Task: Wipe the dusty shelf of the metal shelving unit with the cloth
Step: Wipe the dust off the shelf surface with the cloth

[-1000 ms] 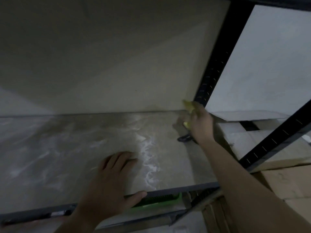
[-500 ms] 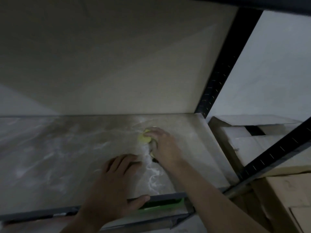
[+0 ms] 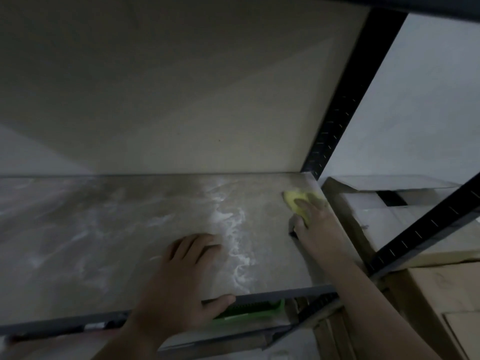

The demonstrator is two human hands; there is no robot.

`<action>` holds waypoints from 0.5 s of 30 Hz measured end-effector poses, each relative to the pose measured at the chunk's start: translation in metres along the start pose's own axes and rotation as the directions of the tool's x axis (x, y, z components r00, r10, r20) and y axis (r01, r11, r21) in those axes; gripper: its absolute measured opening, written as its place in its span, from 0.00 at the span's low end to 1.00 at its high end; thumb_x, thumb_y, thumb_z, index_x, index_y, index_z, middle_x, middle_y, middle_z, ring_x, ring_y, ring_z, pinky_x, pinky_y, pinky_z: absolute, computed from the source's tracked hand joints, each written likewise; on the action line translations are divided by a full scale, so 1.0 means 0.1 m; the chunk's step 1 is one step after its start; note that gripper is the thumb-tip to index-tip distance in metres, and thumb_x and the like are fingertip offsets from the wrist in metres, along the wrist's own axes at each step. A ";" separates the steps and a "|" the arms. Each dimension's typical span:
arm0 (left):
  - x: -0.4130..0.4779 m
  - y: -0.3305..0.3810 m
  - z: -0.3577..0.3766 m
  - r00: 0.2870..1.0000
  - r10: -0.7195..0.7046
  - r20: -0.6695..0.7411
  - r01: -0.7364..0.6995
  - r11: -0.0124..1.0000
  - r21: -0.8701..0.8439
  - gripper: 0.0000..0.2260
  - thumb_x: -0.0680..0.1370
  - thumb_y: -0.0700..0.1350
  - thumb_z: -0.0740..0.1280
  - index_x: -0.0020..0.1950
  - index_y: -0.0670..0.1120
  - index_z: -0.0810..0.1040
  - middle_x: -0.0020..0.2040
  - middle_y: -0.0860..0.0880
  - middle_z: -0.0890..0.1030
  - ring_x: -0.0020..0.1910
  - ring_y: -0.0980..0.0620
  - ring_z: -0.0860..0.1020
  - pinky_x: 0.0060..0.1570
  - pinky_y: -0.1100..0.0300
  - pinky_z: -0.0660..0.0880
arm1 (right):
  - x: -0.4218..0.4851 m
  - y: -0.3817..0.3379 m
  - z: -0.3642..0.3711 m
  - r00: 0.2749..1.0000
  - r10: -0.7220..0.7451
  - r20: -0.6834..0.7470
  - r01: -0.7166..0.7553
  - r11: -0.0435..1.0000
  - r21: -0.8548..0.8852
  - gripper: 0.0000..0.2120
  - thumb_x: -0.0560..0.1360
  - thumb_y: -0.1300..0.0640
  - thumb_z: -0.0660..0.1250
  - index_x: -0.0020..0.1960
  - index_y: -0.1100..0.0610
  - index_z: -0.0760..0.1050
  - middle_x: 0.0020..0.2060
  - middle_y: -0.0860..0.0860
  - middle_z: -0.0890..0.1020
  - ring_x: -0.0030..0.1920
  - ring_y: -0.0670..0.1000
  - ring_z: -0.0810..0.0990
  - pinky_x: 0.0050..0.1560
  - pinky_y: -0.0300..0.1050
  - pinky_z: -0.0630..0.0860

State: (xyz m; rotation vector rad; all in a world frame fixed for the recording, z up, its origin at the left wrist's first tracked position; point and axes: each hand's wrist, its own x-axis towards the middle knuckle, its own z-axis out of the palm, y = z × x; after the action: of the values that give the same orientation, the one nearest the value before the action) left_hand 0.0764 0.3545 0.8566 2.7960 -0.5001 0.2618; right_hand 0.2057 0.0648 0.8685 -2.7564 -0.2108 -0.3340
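The shelf (image 3: 104, 242) is a grey board streaked with pale dust, with a thick white dust line running down its middle right. My right hand (image 3: 315, 227) presses a yellow cloth (image 3: 294, 200) flat on the board near the back right corner, fingers spread over it. My left hand (image 3: 181, 279) lies flat on the board near the front, thumb hooked over the grey front rail (image 3: 272, 294). It holds nothing.
A black perforated upright (image 3: 337, 113) rises at the back right corner, and another black post (image 3: 426, 227) slants at the right. Cardboard boxes (image 3: 441, 287) stand to the right of the unit. A green item (image 3: 249, 309) sits below the front rail.
My right hand has swept the cloth from mid-shelf back to the right, toward the back right corner. The left hand has stayed in place.
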 end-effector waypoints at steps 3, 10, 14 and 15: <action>0.01 0.01 0.00 1.000 0.010 -0.010 -0.010 1.000 -0.002 0.35 0.71 0.73 0.66 0.68 0.51 0.76 0.69 0.54 0.72 0.70 0.49 0.71 0.67 0.54 0.62 | -0.17 -0.22 -0.11 0.981 -0.170 0.093 0.152 0.973 0.172 0.16 0.77 0.57 0.64 0.63 0.48 0.76 0.67 0.39 0.71 0.64 0.40 0.70 0.60 0.26 0.63; 0.01 0.00 0.01 0.999 0.025 -0.035 -0.024 1.000 0.018 0.34 0.70 0.72 0.68 0.67 0.50 0.77 0.69 0.52 0.73 0.69 0.48 0.72 0.66 0.51 0.65 | 0.12 0.09 -0.11 0.966 0.218 -0.138 -0.227 0.972 -0.054 0.17 0.76 0.58 0.61 0.65 0.57 0.71 0.66 0.55 0.72 0.60 0.55 0.75 0.57 0.48 0.75; 0.01 -0.01 0.03 0.999 0.020 -0.040 -0.020 1.000 0.021 0.35 0.69 0.72 0.69 0.67 0.49 0.77 0.69 0.52 0.74 0.69 0.46 0.73 0.66 0.50 0.66 | 0.15 0.05 0.00 0.979 0.198 -0.045 -0.202 0.973 -0.112 0.21 0.76 0.47 0.57 0.67 0.52 0.68 0.67 0.55 0.70 0.67 0.55 0.69 0.68 0.54 0.69; 0.01 -0.01 0.03 0.999 0.017 -0.035 -0.016 1.000 0.023 0.35 0.68 0.72 0.69 0.67 0.50 0.77 0.69 0.52 0.74 0.69 0.46 0.72 0.66 0.51 0.65 | 0.14 0.01 0.03 0.992 0.121 -0.019 -0.122 0.988 -0.090 0.21 0.76 0.48 0.57 0.68 0.50 0.68 0.69 0.53 0.69 0.69 0.54 0.67 0.69 0.54 0.68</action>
State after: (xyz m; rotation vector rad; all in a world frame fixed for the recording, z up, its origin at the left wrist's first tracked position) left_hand 0.0780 0.3540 0.8533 2.8049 -0.5155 0.3218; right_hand 0.2201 0.0661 0.8694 -2.8395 -0.0243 -0.3374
